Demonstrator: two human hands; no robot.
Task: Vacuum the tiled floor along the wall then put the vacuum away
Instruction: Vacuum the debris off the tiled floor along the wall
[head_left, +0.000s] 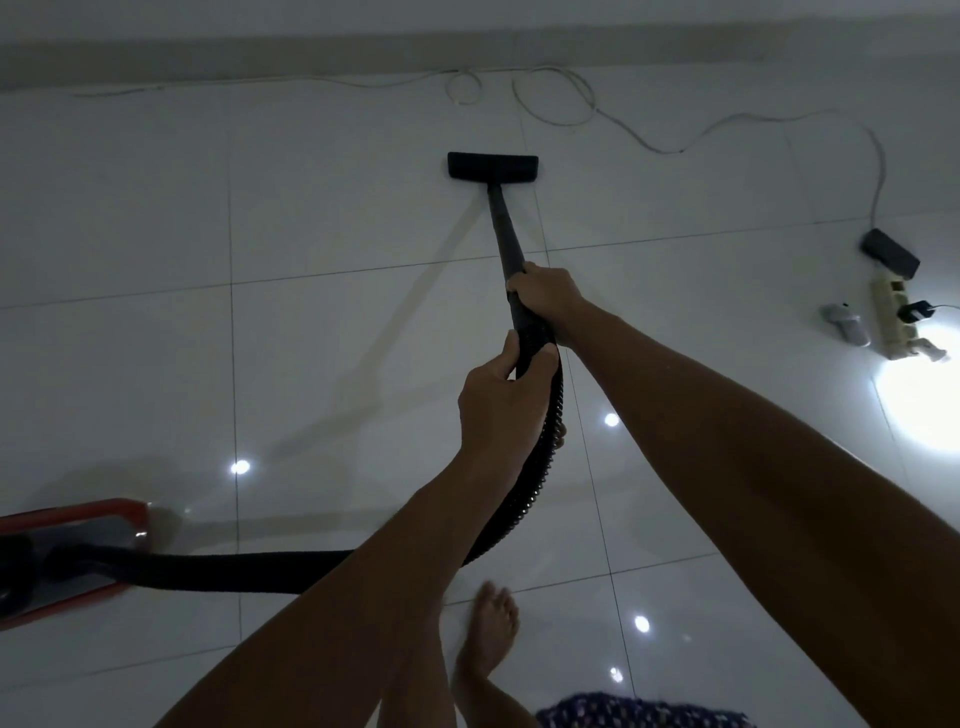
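Observation:
A black vacuum wand (503, 228) slants down to its flat floor head (492, 167), which sits on the white tiled floor (322, 208) a short way from the wall (467, 26). My right hand (545, 293) grips the wand's upper end. Just below it my left hand (501, 400) holds the ribbed black hose (540, 467) where it joins the wand. The hose curves down and left to the red and grey vacuum body (67, 551) at the left edge.
A thin white cable (550, 98) lies looped along the wall base. At right sit a black adapter (889, 252), a white power strip (893, 317) and a small grey object (847, 325), beside a bright glare. My bare foot (491, 623) is below.

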